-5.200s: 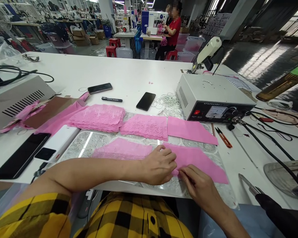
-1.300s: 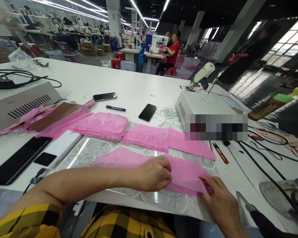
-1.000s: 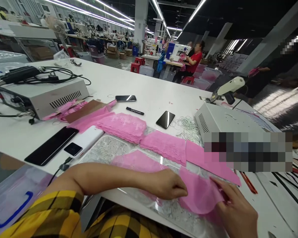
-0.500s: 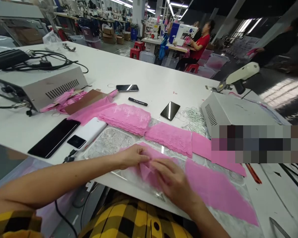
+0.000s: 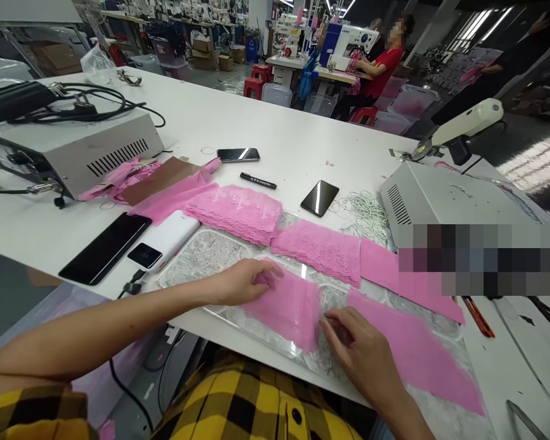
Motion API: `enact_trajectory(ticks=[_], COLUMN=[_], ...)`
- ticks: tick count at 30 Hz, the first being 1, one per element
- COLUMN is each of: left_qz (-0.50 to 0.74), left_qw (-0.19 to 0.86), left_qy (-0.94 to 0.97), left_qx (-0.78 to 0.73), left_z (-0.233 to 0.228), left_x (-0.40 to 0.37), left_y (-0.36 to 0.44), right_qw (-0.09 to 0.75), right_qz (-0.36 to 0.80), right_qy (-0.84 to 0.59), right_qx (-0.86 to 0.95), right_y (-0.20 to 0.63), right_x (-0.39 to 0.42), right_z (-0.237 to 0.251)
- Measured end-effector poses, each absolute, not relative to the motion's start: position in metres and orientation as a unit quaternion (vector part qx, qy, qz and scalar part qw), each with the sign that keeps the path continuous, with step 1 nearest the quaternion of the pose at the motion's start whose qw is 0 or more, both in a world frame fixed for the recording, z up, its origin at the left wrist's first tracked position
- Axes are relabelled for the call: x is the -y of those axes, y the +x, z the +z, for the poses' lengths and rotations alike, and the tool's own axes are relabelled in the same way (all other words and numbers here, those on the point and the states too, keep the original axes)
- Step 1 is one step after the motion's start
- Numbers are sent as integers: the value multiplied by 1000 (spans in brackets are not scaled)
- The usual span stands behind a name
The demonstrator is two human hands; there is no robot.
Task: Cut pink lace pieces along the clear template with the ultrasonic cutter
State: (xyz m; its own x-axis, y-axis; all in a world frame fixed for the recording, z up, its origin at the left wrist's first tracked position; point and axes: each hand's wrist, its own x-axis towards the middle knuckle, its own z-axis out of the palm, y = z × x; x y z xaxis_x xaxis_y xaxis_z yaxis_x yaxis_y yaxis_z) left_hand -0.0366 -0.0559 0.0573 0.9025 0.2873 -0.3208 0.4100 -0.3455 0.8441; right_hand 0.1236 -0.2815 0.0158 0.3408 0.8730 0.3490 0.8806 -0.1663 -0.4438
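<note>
A thin pink fabric piece [image 5: 291,308] lies flat on a clear-edged, marble-patterned board [image 5: 201,253] before me. My left hand [image 5: 245,281] rests at its upper left corner, fingers loosely bent and touching the cloth. Beside the right edge of that piece is my right hand [image 5: 364,351], its thumb and fingers curved and apart, with nothing visible between them. A larger pink fabric piece [image 5: 421,351] lies to the right, partly behind this hand. Behind are a stack of pink lace pieces [image 5: 238,211], a second lace stack [image 5: 321,247] and smooth pink pieces [image 5: 379,261].
At left lie a black phone [image 5: 105,249], a white power bank [image 5: 167,241] and a grey metal box [image 5: 105,146] with cables. Farther back are a marker [image 5: 258,180] and two phones. Elastic cords [image 5: 366,214] lie by another grey box [image 5: 453,195] at right. Co-workers are beyond the table.
Both hands were together, pinching the bunched pink piece. Now it lies flat on the board, the right hand has moved right and let go, and the left hand's fingers have loosened.
</note>
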Motion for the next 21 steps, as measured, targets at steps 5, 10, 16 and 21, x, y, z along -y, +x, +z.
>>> enact_trajectory(ticks=[5, 10, 16, 21], left_qz=[-51, -46, 40, 94], left_qw=[504, 457, 206, 56], left_qy=[839, 868, 969, 993], left_qx=[-201, -190, -127, 45], left_z=[56, 55, 48, 26], left_x=[56, 49, 48, 45], left_y=[-36, -45, -55, -71], right_qw=[278, 290, 306, 305], right_qz=[-26, -17, -38, -14], right_qy=[-757, -755, -735, -751], right_qx=[591, 588, 604, 586], right_y=[113, 110, 98, 96], right_x=[273, 271, 262, 264], right_z=[16, 25, 24, 14])
